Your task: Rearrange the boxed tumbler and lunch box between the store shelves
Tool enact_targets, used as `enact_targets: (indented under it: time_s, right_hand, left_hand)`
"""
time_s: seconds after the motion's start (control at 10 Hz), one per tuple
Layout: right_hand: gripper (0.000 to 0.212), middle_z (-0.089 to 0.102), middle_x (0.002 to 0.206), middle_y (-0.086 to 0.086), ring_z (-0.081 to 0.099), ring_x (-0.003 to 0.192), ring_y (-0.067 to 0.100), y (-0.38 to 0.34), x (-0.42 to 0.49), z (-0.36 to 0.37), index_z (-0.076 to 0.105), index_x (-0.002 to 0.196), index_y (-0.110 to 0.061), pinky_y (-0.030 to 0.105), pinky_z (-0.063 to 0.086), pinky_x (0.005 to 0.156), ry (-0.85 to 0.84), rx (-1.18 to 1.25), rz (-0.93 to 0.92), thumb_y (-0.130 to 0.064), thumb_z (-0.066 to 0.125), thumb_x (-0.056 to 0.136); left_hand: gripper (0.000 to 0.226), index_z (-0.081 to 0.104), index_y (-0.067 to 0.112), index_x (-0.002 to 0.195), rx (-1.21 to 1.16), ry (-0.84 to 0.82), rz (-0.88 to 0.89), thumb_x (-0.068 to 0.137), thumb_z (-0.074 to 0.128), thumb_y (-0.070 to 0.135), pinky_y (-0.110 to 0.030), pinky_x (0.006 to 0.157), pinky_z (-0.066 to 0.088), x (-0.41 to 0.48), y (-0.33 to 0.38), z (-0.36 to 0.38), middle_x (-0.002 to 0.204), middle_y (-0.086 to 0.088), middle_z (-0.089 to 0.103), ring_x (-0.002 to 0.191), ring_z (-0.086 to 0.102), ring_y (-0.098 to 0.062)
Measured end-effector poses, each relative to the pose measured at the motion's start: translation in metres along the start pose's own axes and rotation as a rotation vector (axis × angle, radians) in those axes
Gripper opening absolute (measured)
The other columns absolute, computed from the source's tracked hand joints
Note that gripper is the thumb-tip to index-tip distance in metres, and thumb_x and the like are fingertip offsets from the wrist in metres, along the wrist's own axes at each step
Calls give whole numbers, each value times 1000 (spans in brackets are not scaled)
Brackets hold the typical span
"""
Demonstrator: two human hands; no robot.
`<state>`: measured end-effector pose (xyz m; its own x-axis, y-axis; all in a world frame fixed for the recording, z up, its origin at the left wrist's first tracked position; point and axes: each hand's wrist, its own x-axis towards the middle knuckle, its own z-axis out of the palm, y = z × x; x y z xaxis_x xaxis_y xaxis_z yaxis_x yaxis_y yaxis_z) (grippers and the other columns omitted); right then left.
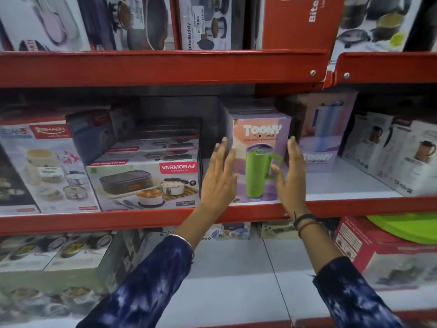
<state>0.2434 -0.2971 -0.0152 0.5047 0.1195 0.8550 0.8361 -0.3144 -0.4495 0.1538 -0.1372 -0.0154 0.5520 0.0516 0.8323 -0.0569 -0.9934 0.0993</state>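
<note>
Head view: tumbler box [259, 159] upright, front facing out, between both released grips.

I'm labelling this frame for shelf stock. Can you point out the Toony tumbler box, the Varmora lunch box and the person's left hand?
Toony tumbler box [260, 147]: head view, front panel above the green tumbler picture.
Varmora lunch box [144, 185]: head view, middle of the front panel.
Left hand [218, 176]: head view, back of the hand.

On the red metal shelf [165, 216], the tall pastel cardboard tumbler box [260, 147] stands at three o'clock of the flat printed lunch box carton [144, 183].
</note>
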Motion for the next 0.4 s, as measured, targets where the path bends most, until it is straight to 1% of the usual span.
enact_targets:
  time_s: [0.1,0.2,0.3,0.4]
  right_hand:
    - [59,21,157,9,14,145,18,6,2,8,25,146,-8,14,10,116,-63,-133,-84,1,49,93]
    - [60,21,158,8,9,147,22,11,1,11,22,147,-12,38,17,121,-64,-243,-102,1,46,94]
    - [57,23,157,9,10,146,25,-1,-1,5,24,146,-10,50,21,118,-53,-270,-92,-6,47,95]
    - [53,26,155,10,15,146,23,-24,2,1,26,146,-8,46,19,119,11,-176,-173,-15,45,97]
  left_hand:
    - [86,20,15,146,229,-55,179,73,61,-3,-46,115,19,2,-4,4,157,-8,16,143,9,-29]
    - [88,25,16,146,303,-101,173,68,65,2,-48,115,15,0,-2,7,157,-8,25,143,8,-28]
    - [75,34,15,142,262,-102,162,73,62,4,-52,115,20,0,4,-5,155,-8,31,143,12,-28]
    - [55,41,13,137,130,63,130,85,57,11,-51,115,26,5,8,-26,149,-8,40,143,17,-26]
